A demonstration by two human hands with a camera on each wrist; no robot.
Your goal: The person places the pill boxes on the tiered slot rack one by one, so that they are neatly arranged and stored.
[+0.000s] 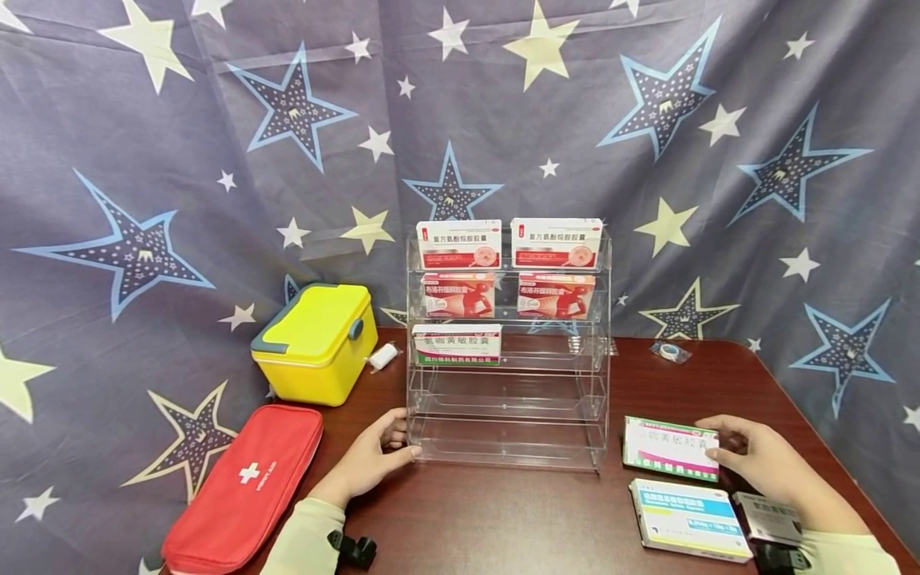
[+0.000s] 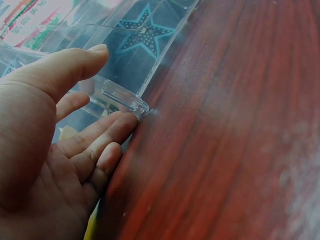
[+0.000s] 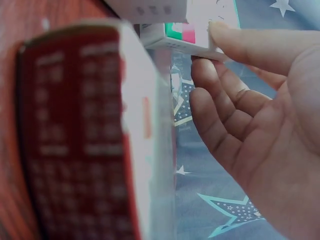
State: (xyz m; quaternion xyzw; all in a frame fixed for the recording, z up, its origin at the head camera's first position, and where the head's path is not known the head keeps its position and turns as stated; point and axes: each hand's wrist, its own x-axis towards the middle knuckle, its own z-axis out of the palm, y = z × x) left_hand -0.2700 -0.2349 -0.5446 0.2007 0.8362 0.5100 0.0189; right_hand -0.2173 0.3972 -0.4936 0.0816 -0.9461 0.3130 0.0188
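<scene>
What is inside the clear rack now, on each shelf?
The rack holds two white-red boxes on top, two red boxes below, and one green-white box under them. The lower shelves show nothing.

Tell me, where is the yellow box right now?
In the head view the yellow box sits at the table's back left, beside the clear rack and behind the red pouch.

A dark red wooden table (image 1: 517,511) fills the lower middle of the frame. On it stand a clear plastic rack (image 1: 507,415) in the centre and a yellow box (image 1: 316,342) at its left. A red first-aid pouch (image 1: 244,485) lies at lower left, partly over the edge. Three medicine boxes (image 1: 688,517) lie at lower right, and a small white roll (image 1: 382,356) is beside the yellow box.
</scene>
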